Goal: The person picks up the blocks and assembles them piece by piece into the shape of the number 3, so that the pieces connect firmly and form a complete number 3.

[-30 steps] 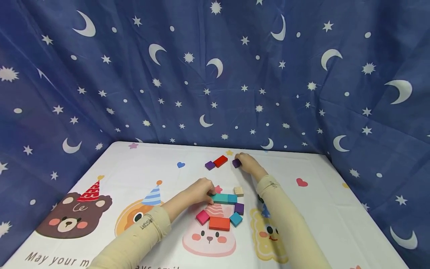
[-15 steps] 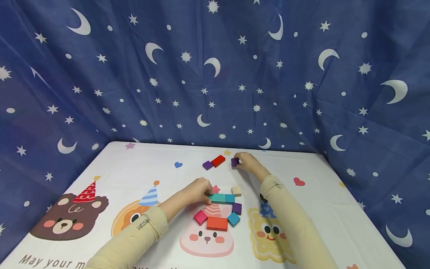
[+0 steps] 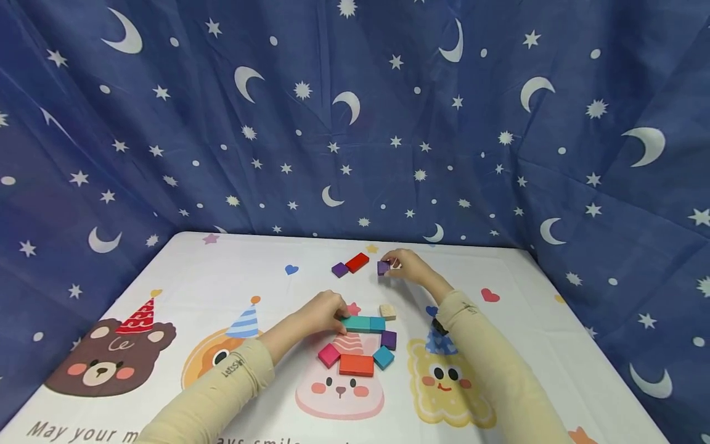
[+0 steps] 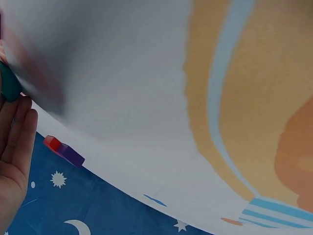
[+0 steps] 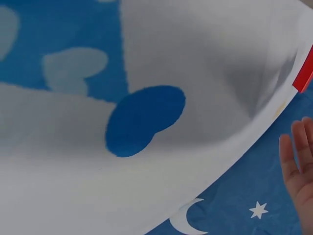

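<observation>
My right hand point(image 3: 412, 269) pinches a small purple block point(image 3: 383, 268) near the far side of the table, right of a red block. Its fingers show at the right edge of the right wrist view, where the purple block is out of sight. Nearer, my left hand point(image 3: 324, 312) grips the left end of a long teal block point(image 3: 356, 324). That teal block appears at the left edge of the left wrist view too, between thumb and fingers. A blue block point(image 3: 377, 324) touches its right end. Below are a purple block point(image 3: 389, 340), a tilted blue block point(image 3: 383, 357), an orange-red block point(image 3: 356, 365) and a pink block point(image 3: 329, 355), forming a rough ring.
A pale wooden block point(image 3: 387, 312) sits just behind the blue one. Farther back, a red block point(image 3: 357, 263) and another purple block point(image 3: 340, 269) touch at their corners. The white cartoon-print tablecloth point(image 3: 249, 259) ends at a blue starry curtain point(image 3: 266, 123).
The purple block in my right hand has turned, showing a lighter face. My left hand keeps its grip on the teal block. The whole head view has shifted slightly.
</observation>
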{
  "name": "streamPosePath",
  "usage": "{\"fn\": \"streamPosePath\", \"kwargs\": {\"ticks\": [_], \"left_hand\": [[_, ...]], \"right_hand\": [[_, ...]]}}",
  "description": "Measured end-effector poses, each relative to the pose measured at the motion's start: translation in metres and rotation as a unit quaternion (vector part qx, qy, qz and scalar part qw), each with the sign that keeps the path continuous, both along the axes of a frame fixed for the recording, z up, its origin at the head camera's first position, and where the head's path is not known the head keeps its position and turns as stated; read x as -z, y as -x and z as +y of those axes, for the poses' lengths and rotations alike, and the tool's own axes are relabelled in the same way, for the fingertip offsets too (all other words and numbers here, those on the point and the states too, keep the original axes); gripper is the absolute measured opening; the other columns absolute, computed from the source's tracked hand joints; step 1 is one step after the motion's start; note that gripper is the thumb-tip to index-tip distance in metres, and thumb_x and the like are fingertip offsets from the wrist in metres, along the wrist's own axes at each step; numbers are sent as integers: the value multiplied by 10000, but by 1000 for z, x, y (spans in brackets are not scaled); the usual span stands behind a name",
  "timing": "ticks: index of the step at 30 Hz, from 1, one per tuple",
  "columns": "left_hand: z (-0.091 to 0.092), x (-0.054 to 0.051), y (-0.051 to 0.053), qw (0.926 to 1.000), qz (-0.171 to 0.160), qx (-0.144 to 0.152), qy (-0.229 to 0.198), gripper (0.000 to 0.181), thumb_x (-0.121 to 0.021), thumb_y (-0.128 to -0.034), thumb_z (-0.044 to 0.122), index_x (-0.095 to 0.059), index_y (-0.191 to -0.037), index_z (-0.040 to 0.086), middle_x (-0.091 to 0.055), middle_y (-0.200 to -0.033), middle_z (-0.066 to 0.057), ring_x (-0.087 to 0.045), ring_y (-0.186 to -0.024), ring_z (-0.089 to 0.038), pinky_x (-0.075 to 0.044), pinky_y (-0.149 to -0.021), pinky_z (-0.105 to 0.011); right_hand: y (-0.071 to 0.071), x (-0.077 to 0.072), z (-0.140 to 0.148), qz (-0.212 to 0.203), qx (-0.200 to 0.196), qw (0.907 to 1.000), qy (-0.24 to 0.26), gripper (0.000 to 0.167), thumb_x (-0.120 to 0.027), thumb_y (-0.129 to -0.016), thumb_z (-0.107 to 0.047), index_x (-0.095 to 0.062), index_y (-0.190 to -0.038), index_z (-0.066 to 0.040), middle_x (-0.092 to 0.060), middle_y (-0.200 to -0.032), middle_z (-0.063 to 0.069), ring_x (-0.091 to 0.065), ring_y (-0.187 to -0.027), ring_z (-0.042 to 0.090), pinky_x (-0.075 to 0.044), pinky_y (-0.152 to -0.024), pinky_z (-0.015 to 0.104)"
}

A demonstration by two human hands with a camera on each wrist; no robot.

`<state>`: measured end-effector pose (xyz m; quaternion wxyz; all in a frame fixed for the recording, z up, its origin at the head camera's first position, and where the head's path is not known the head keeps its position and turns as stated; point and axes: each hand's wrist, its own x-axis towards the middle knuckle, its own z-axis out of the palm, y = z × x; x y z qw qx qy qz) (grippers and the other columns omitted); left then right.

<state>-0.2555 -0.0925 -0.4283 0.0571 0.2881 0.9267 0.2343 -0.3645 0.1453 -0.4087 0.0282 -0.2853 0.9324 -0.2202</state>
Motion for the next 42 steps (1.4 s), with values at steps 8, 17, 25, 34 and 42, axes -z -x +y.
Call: {"fn": "streamPosePath", "kwargs": {"ticks": [8,17,25,34,42], "left_hand": [[-3,-1,1,9979,-466,-341,-284,291,-818,-702,121,-738,-959,10,-731,-885,-88,-633,-787,-135,-549,-787,-285],[-5,1,-2,9965,-492,-509,-446,288,-819,-700,129,-739,-952,15,-728,-883,-78,-613,-754,-111,-550,-782,-282],[-5,4,-2,9962,-452,-530,-513,287,-822,-698,133,-742,-950,23,-728,-868,-76,-610,-745,-111,-552,-776,-283],[-1,3,-2,9966,-462,-489,-467,300,-814,-710,131,-738,-980,25,-731,-890,-78,-628,-793,-137,-547,-798,-289],[-1,3,-4,9973,-425,-481,-355,305,-814,-708,134,-736,-980,21,-731,-913,-88,-642,-804,-144,-547,-817,-306]], "right_hand": [[-10,-2,1,-263,-237,9993,89,332,-690,-832,-48,-633,-1156,-4,-666,-1016,157,-621,-887,235,-536,-835,348],[-20,2,5,-322,-172,9989,295,301,-725,-797,-38,-640,-1083,5,-668,-895,123,-586,-782,172,-543,-793,316],[-31,5,6,-485,-251,9980,303,294,-743,-780,-47,-638,-1052,-4,-678,-843,90,-594,-750,137,-544,-753,282],[-36,7,9,-806,-335,9960,194,272,-738,-784,-42,-672,-1046,-4,-702,-872,93,-614,-756,133,-546,-764,281],[-38,13,8,-824,-552,9949,167,277,-711,-804,-26,-671,-1076,9,-692,-1047,145,-655,-927,248,-538,-853,355]]}}
